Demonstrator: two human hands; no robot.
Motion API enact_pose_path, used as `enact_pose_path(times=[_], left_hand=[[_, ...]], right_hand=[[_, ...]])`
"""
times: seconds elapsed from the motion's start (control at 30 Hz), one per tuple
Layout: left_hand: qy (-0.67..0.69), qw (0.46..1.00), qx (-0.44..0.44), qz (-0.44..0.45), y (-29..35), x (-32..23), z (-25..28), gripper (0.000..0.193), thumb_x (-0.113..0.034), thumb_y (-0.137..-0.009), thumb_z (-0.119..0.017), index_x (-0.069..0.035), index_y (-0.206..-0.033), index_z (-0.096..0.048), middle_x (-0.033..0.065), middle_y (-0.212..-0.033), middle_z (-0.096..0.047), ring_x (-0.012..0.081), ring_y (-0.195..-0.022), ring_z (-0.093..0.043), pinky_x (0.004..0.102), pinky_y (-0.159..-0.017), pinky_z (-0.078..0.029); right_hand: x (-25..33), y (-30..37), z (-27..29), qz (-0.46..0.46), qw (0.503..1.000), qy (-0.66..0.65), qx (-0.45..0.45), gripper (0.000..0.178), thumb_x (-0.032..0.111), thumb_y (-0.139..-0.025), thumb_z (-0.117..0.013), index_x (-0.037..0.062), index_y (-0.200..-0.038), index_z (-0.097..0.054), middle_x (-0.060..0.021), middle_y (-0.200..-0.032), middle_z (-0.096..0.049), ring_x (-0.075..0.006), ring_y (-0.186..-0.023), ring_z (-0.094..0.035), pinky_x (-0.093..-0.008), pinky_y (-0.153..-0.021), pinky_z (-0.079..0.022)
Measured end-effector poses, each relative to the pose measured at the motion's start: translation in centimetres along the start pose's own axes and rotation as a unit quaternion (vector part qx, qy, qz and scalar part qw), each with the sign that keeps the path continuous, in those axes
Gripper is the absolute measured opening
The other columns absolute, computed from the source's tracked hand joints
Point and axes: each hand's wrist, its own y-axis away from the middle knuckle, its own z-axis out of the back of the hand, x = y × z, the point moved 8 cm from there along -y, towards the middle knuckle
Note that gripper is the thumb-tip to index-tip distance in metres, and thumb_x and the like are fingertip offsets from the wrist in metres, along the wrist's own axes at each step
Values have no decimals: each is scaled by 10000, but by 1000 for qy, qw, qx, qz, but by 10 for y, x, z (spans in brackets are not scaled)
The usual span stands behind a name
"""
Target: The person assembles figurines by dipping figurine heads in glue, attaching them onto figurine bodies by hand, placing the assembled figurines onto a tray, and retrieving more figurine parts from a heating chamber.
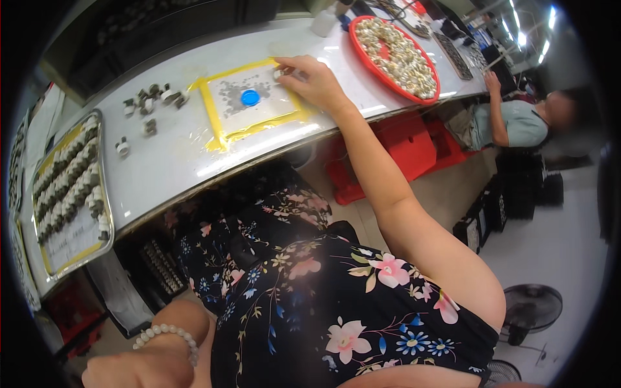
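Note:
My right hand [309, 81] reaches over the white table, its fingertips pinched round a small whitish piece [279, 74], at the right edge of a yellow-taped square [223, 137]. Inside that square sits a round blue cap [250, 97] among grey smudges. My left hand [123, 372] hangs low at the lower left, off the table, a pale beaded bracelet [167, 330] on its wrist; its fingers are not clearly visible. Left of the square lie several small white-and-dark fittings [150, 127]. A metal tray [107, 213] on the far left holds rows of similar pieces.
A red basket [435, 98] full of shiny whitish-gold pieces stands right of my hand. A white bottle [324, 22] is at the back. Another person [511, 123] sits at the table farther right. Red stools [401, 155] stand underneath; a black fan [533, 307] is lower right.

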Motion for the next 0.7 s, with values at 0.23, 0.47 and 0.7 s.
enact_pose_path(times=[0.23, 0.47, 0.7], left_hand=[[-801, 591, -93, -1, 10, 36, 104, 124, -30, -810, -594, 56, -899, -603, 221, -969, -629, 306, -845, -595, 380, -783, -475], [-934, 336, -72, 99, 49, 30, 165, 220, 1, -766, -626, 61, -977, -603, 186, -1044, -616, 339, -940, -564, 396, -846, -447], [-939, 318, -63, 118, 48, 38, 173, 203, -12, -775, -628, 55, -964, -598, 181, -1021, -613, 345, -909, -564, 395, -820, -453]], right_hand=[[-12, 6, 54, 30, 994, 60, -83, 423, 183, -798, -684, 51, -1187, -581, -109, -1083, -620, -181, -955, -593, -291, -834, -470], [-144, 13, 252, -259, 855, 413, -177, 710, 558, -751, -630, 80, -1265, -523, -217, -1163, -576, -363, -1123, -523, -399, -954, -406], [-203, 19, 234, -405, 822, 398, -47, 964, 720, -637, -608, 42, -1307, -466, -281, -1268, -477, -392, -1218, -444, -448, -993, -377]])
